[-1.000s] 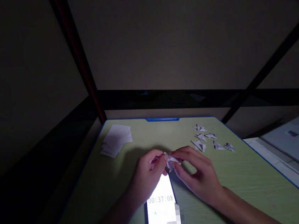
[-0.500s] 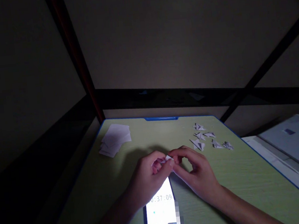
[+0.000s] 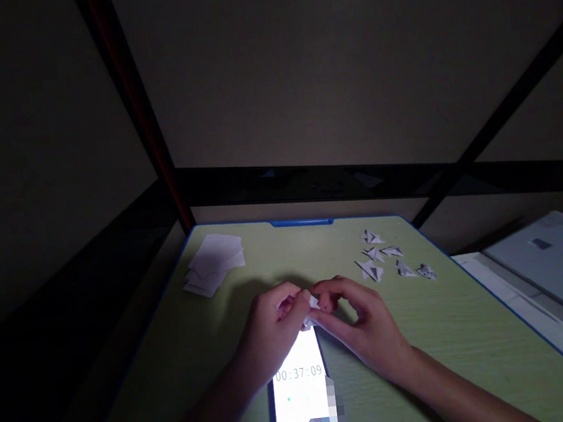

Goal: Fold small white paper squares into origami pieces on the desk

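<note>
A small folded piece of white paper [image 3: 313, 316] is pinched between my two hands, above the far end of a lit phone [image 3: 301, 397]. My left hand [image 3: 276, 326] grips it from the left with thumb and fingers. From the right, my right hand [image 3: 366, 319] holds it between thumb and bent forefinger. Fingers cover much of the paper, so its full shape is hidden. The phone lies on the green table [image 3: 457, 347] and its screen shows digits reading 00:37:09.
Several flat white paper sheets [image 3: 216, 261] lie overlapping at the back left. Several small folded paper pieces [image 3: 372, 270] are scattered at the back right. A blue handle strip [image 3: 303, 222] sits on the far edge. Beyond the right edge lies a pale flat panel [image 3: 559, 269].
More of the folded paper shows below my fingertips now. My left thumb has shifted up and my right thumb presses lower on the paper. The view has shifted slightly.
</note>
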`<action>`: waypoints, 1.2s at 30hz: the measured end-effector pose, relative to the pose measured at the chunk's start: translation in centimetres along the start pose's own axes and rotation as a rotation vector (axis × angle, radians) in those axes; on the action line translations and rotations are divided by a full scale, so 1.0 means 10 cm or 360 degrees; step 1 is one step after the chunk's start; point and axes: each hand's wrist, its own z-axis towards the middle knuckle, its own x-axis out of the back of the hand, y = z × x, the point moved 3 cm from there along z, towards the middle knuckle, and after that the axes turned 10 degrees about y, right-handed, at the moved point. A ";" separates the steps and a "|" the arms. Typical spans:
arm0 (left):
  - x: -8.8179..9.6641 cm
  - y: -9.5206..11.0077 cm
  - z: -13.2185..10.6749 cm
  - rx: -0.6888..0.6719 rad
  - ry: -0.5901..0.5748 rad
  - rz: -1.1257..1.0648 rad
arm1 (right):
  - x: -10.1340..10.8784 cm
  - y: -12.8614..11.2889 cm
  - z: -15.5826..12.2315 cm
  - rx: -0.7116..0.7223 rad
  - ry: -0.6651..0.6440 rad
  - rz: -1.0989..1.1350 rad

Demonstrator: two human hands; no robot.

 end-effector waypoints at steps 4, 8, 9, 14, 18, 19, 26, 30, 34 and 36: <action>0.00 -0.01 -0.01 -0.0053 0.0039 0.0041 | 0.01 -0.01 0.01 -0.0188 -0.0023 0.0126; -0.01 -0.05 -0.02 -0.0099 0.0001 0.0129 | 0.01 -0.01 0.02 -0.0295 -0.0056 0.0114; -0.01 -0.05 -0.02 -0.0116 -0.0005 0.0150 | 0.01 0.00 0.02 -0.0305 -0.0061 0.0088; -0.01 -0.09 -0.01 -0.0144 -0.0009 0.0183 | 0.02 0.02 0.02 -0.0419 -0.0078 0.0098; -0.01 -0.10 -0.03 -0.0168 0.0008 0.0247 | 0.01 0.05 0.00 -0.0593 -0.0082 0.0240; -0.01 -0.10 -0.03 -0.0170 0.0012 0.0245 | 0.00 0.06 -0.01 -0.0637 -0.0077 0.0281; 0.01 -0.12 -0.04 -0.0062 -0.0004 -0.0049 | -0.02 0.16 -0.01 -0.0790 0.0052 0.0432; 0.02 -0.13 -0.04 -0.0014 0.0013 -0.0103 | -0.02 0.19 -0.01 -0.0765 0.0080 0.0507; 0.01 -0.07 -0.05 -0.0096 -0.0010 0.0022 | -0.02 0.20 -0.03 -0.0761 0.0074 0.0520; 0.00 -0.04 -0.05 -0.0128 -0.0032 0.0064 | -0.02 0.19 -0.03 -0.0764 0.0069 0.0513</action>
